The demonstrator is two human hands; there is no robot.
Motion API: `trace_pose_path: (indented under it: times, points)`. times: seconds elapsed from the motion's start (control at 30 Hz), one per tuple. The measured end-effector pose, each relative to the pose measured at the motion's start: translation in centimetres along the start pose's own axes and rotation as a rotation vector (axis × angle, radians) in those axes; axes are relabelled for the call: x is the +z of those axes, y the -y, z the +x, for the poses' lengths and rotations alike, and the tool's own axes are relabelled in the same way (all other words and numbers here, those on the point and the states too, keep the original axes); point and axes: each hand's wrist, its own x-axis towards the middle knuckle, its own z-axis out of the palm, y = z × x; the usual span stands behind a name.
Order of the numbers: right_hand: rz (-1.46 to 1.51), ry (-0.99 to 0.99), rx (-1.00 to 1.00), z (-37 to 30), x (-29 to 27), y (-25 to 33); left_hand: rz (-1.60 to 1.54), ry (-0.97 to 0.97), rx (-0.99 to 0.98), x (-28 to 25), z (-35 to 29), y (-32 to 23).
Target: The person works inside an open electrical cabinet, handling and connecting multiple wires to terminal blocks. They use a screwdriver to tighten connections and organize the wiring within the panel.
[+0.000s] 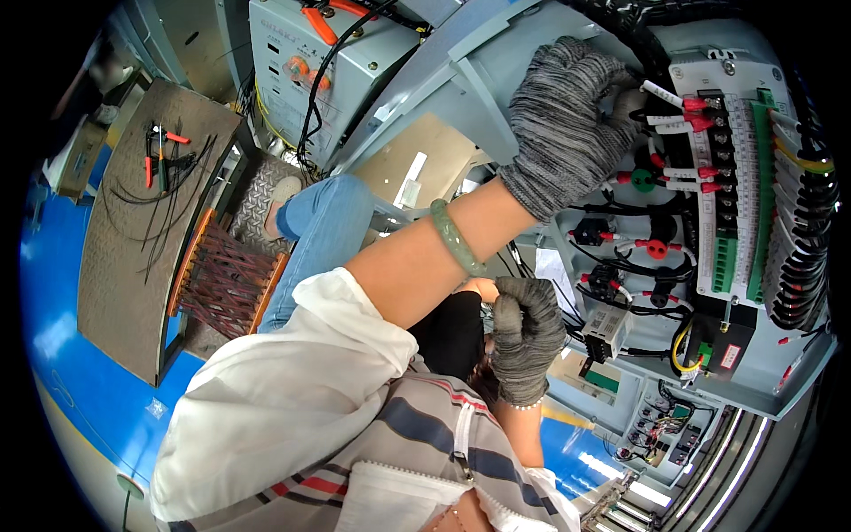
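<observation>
My left hand (572, 133), in a grey striped knit glove, reaches up to a control panel. Its fingers are curled closed at the wires beside a terminal block (722, 160); a black wire (633, 117) appears to run into them, though the fingertips are partly hidden. White-sleeved wires with red lugs (698, 121) join the block right beside this hand. Lower down, my right hand (527, 341), gloved alike, is curled in front of my body, left of a small metal power supply (607, 330). Whatever its fingers hold, if anything, is hidden.
A thick black wire bundle (798, 257) lines the panel's right side. Pliers (161, 158) and loose black wires lie on a brown-topped bench (115, 257) at left. A grey metal box (332, 80) stands at the upper left. A leg in blue jeans (324, 230) is beside a woven stool (229, 279).
</observation>
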Motion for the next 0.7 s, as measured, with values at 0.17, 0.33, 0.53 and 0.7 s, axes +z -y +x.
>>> trace_pose_path:
  times: [0.17, 0.33, 0.53, 0.7]
  points:
    - [-0.022, 0.023, -0.023, -0.3, 0.0, -0.5, 0.036, -0.101, 0.170, 0.3, -0.2, 0.7]
    - [-0.045, 0.017, -0.007, -1.0, 0.0, -0.6, 0.090, -0.099, 0.233, -0.1, -0.1, 0.2]
    - [-0.032, 0.065, 0.051, -1.3, 0.0, -0.1, 0.090, -0.024, 0.226, -0.6, -0.2, 0.1]
    - [-0.039, 0.077, 0.052, -1.5, 0.1, 0.3, 0.117, -0.074, 0.233, -0.2, -0.3, 0.1]
